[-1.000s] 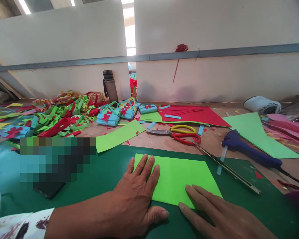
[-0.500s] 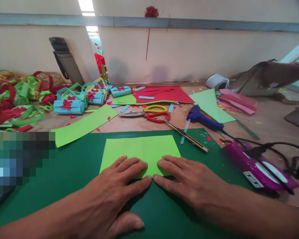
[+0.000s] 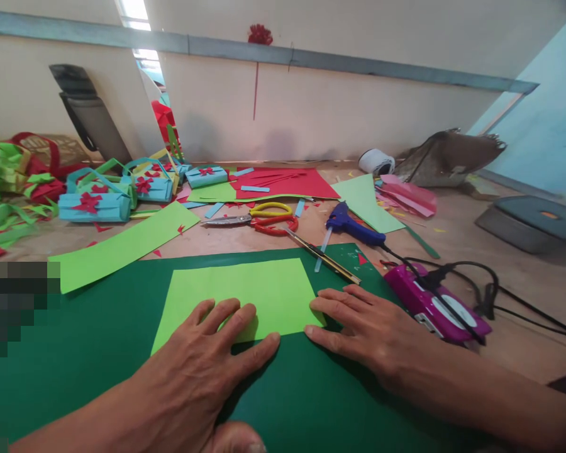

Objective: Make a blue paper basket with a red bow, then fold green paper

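Observation:
A light green sheet of paper (image 3: 264, 283) lies flat on a dark green mat (image 3: 108, 333). Over its lower left part rests my left hand (image 3: 200, 355), fingers spread and pressing down, with the thumb apart on the mat. My right hand (image 3: 377, 333) is at the sheet's lower right corner, its outstretched fingertips touching the edge there; it grips nothing. Beyond the sheet are scissors (image 3: 272, 225) with red and yellow handles and a slim cutter knife (image 3: 330, 260). A blue glue gun (image 3: 358, 228) lies to the knife's right.
Another light green strip (image 3: 122, 248) overlaps the mat's far left edge. Small blue paper bags (image 3: 94, 206) with red bows stand behind it. Red sheets (image 3: 287, 182) lie at the back. On the right are a purple power strip (image 3: 438, 302) with cables and a grey box (image 3: 532, 220).
My right hand has slid rightward along the sheet's near edge to its corner, away from my left hand, which stays on the paper. The view has turned right.

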`<state>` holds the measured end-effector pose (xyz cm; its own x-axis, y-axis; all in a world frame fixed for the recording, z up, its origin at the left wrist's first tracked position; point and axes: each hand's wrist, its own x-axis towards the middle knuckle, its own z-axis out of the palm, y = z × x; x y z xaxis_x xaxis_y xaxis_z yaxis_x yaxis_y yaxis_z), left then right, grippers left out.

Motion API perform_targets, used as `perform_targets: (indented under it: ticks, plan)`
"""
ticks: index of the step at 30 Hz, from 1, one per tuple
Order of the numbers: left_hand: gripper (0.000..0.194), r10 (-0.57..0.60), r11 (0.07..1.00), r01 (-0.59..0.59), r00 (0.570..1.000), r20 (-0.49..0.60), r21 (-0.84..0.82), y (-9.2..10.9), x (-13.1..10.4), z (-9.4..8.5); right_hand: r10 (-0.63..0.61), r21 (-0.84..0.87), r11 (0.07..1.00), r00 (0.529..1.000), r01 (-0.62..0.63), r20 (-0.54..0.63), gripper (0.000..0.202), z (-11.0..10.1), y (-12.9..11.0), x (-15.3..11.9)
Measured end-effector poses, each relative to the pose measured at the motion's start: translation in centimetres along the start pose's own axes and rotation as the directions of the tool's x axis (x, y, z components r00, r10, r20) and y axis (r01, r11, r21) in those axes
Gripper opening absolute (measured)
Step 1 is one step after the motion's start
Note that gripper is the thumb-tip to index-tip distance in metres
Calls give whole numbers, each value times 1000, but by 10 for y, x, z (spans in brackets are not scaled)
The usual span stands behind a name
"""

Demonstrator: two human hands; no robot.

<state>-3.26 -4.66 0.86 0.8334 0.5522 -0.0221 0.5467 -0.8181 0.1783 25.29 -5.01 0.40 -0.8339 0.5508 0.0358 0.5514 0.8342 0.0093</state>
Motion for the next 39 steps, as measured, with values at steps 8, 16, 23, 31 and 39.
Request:
perform_targets:
  ticks: [8, 16, 23, 31, 39]
  plan:
    - [78, -45, 997, 40, 996, 81, 59, 12, 12, -7, 17, -103, 994, 998, -23, -55, 50, 5, 9, -23]
    - [78, -45, 999, 41, 992, 115, 35, 14, 18, -7, 66, -199, 974, 973, -112, -223, 36, -10, -5, -12]
    - [71, -22, 1000, 21, 998, 53, 7, 9, 16, -7, -21, -14, 1000, 990, 19, -138, 27, 2, -16, 27]
    - [59, -30, 999, 31, 999, 30, -37, -7, -6, -7, -27, 21, 999, 984, 31, -175, 34, 9, -9, 26]
    - [50, -65, 996, 65, 998, 12, -53, -23, -37, -5, -66, 11, 998, 973, 70, -219, 37, 12, -5, 28]
